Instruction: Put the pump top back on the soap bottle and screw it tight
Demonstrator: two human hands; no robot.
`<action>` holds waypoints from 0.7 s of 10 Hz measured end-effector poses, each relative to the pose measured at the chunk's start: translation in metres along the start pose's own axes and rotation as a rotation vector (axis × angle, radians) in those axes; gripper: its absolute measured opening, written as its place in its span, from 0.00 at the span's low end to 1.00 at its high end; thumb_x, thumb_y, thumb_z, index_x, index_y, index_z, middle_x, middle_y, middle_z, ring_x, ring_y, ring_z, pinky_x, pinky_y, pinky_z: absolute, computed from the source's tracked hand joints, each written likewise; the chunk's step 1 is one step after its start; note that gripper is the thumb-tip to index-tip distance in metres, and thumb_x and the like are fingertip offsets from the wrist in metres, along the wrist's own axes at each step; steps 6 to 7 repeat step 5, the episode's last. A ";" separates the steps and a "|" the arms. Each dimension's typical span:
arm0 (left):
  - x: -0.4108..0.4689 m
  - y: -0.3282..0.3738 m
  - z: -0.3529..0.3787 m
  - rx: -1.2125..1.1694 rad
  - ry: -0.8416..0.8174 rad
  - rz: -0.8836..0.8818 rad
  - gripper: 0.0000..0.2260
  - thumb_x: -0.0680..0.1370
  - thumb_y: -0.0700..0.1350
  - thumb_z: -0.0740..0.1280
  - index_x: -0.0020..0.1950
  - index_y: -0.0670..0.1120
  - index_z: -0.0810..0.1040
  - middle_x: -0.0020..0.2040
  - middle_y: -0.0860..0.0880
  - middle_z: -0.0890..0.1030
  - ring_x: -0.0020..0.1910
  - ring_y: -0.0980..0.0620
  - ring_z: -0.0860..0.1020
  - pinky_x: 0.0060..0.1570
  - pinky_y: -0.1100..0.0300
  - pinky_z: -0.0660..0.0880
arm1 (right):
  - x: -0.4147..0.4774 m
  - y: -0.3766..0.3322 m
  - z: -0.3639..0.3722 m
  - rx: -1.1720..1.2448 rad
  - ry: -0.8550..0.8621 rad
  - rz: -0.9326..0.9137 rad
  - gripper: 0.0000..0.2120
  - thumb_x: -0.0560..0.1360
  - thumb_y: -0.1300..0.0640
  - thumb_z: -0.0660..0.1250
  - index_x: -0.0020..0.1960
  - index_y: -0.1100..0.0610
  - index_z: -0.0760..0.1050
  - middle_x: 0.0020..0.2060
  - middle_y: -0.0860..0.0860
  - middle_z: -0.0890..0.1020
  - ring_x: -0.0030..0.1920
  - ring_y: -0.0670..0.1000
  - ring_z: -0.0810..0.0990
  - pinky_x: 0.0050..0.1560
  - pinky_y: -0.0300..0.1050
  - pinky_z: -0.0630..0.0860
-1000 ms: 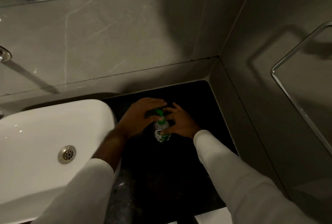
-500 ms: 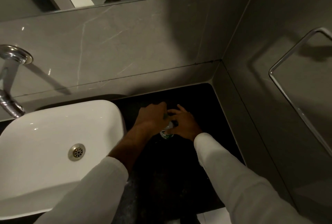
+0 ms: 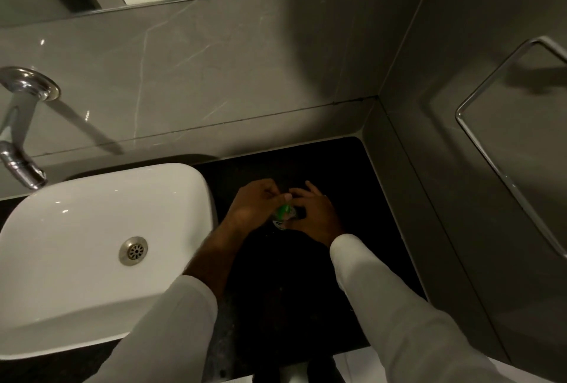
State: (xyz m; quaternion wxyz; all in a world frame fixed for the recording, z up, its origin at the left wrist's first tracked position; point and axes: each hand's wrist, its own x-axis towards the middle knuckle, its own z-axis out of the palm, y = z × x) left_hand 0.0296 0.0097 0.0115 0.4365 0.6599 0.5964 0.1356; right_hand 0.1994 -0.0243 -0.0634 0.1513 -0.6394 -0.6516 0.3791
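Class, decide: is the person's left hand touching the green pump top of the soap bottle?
Touching. The head view shows the left hand with its fingertips closed over the green pump top, no gap visible.

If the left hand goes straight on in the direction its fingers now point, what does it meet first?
The left hand points right, toward the green pump top, which its fingertips seem to touch already. Just beyond is the right hand on the soap bottle. Depth is unclear.
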 end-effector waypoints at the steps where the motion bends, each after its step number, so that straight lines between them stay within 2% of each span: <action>1: -0.007 0.000 0.002 -0.061 0.015 -0.025 0.11 0.74 0.53 0.73 0.35 0.53 0.76 0.32 0.54 0.81 0.28 0.66 0.78 0.33 0.71 0.71 | -0.001 0.002 0.001 -0.014 -0.003 -0.007 0.28 0.66 0.39 0.72 0.64 0.44 0.77 0.73 0.45 0.71 0.80 0.56 0.52 0.75 0.69 0.55; 3: -0.021 0.001 0.003 -0.132 0.078 0.010 0.09 0.77 0.54 0.70 0.38 0.54 0.78 0.37 0.53 0.82 0.33 0.65 0.79 0.33 0.75 0.71 | -0.007 -0.014 -0.009 -0.050 -0.096 0.071 0.32 0.64 0.36 0.72 0.67 0.42 0.74 0.76 0.47 0.67 0.80 0.56 0.52 0.75 0.69 0.55; 4: -0.028 -0.008 -0.007 -0.176 0.082 -0.028 0.12 0.79 0.58 0.66 0.43 0.52 0.80 0.41 0.51 0.84 0.38 0.63 0.81 0.35 0.73 0.72 | -0.014 -0.020 -0.028 -0.090 -0.151 0.072 0.43 0.63 0.37 0.74 0.75 0.45 0.64 0.79 0.51 0.61 0.80 0.57 0.51 0.76 0.66 0.55; 5: -0.044 -0.015 -0.016 -0.093 0.041 -0.066 0.14 0.78 0.62 0.63 0.47 0.52 0.79 0.44 0.51 0.83 0.43 0.56 0.81 0.41 0.64 0.75 | -0.032 -0.021 -0.044 -0.037 -0.046 0.046 0.44 0.66 0.43 0.77 0.77 0.49 0.61 0.79 0.52 0.59 0.80 0.57 0.52 0.79 0.58 0.54; 7: -0.044 -0.015 -0.016 -0.093 0.041 -0.066 0.14 0.78 0.62 0.63 0.47 0.52 0.79 0.44 0.51 0.83 0.43 0.56 0.81 0.41 0.64 0.75 | -0.032 -0.021 -0.044 -0.037 -0.046 0.046 0.44 0.66 0.43 0.77 0.77 0.49 0.61 0.79 0.52 0.59 0.80 0.57 0.52 0.79 0.58 0.54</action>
